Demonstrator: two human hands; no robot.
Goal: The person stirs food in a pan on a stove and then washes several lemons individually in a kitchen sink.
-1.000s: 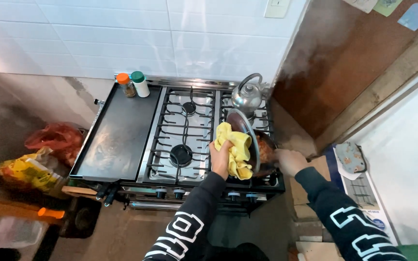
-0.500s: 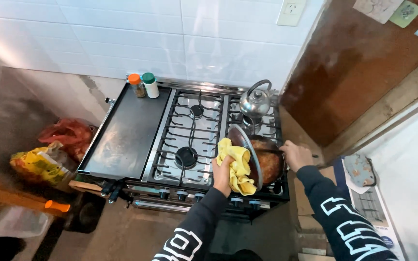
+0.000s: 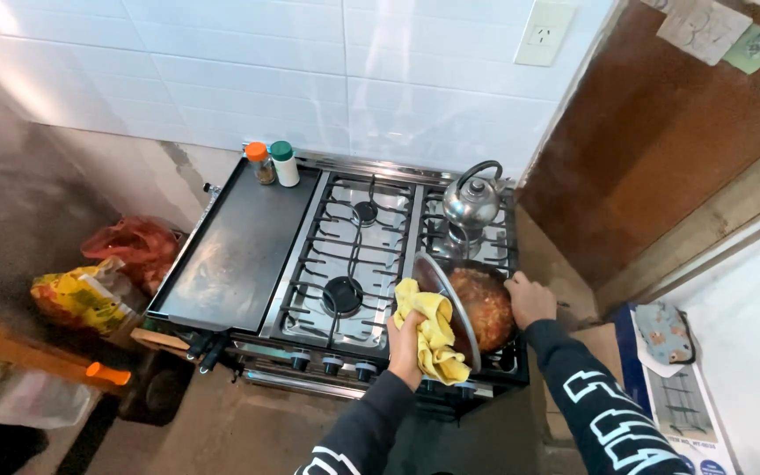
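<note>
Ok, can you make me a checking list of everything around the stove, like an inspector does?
Surface: gas stove with black grates, flat griddle plate on its left side.
Job's things: tilted pan lid held through a yellow cloth; pan of orange-brown food on the front right burner.
Clutter: kettle on the back right burner, two spice jars, bags on the floor.
Hands: left hand grips the cloth, right hand at the pan's right edge.
Cables: nothing seen.
Surroundings: white tiled wall, wall socket.

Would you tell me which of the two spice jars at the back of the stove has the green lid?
The right-hand spice jar, white-bodied, nearer the burners; the spice jar beside it, on its left, has an orange lid.
</note>
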